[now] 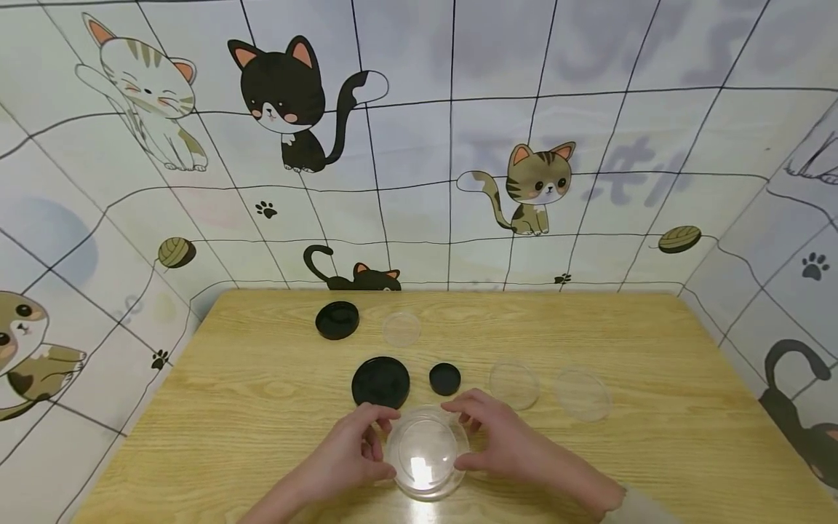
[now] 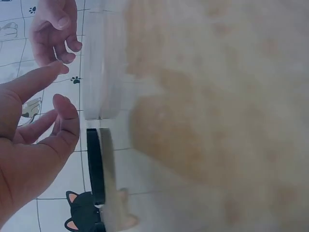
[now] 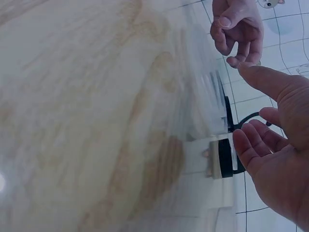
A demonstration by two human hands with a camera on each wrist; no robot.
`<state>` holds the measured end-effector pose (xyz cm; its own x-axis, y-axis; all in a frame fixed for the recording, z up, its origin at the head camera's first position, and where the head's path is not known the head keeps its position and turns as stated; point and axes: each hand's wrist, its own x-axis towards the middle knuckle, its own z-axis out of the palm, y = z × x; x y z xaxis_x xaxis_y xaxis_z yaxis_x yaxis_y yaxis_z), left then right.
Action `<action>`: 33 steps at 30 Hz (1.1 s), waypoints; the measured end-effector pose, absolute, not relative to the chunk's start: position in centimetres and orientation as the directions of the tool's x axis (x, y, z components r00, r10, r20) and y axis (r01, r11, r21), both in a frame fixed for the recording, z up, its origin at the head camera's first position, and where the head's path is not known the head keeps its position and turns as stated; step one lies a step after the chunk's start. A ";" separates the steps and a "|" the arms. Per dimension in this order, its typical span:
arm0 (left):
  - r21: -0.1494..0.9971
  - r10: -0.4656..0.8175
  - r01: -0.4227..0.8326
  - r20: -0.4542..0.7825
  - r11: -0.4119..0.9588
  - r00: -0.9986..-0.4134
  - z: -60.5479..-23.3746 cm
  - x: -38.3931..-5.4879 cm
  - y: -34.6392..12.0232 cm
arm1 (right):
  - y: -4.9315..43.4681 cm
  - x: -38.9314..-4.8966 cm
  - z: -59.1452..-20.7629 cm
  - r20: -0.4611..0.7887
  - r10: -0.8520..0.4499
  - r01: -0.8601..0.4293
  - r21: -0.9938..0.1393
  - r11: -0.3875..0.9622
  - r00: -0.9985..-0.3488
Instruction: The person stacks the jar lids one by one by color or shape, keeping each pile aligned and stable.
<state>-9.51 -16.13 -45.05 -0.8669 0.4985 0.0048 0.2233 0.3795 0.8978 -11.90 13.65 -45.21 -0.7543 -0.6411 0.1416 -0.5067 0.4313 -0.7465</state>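
A clear round dish [image 1: 427, 453], apparently a stack of nested clear dishes, sits on the wooden table near the front. My left hand [image 1: 356, 447] is at its left side, thumb and fingers spread and gently bent. Across from it, my right hand [image 1: 500, 440] is at the right side in a similar pose. In the left wrist view the left fingers [image 2: 67, 116] appear slightly above the clear stack [image 2: 101, 67], gripping nothing. The right fingers [image 3: 253, 140] also look apart from the dish in the right wrist view.
Behind the dish lie a large black round dish [image 1: 381, 383] and a small black one [image 1: 445, 379]. Another black dish [image 1: 337, 321] is at the back left, near a small clear disc [image 1: 401, 330]. Two clear discs [image 1: 513, 384] lie to the right. A cat-patterned cloth [image 1: 419, 182] surrounds the table.
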 end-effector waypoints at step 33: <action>0.913 0.660 0.291 0.032 0.286 -0.751 -41.4 -14.5 -9.3 | 20.8 -13.8 -43.2 0.242 -0.443 -0.466 -0.719 0.515 -0.863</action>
<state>-14.51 -9.32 -41.43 -0.7508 0.6597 0.0325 0.2906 0.2858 0.9132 -13.79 20.79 -43.22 -0.8631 -0.4434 0.2419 -0.4662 0.5151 -0.7193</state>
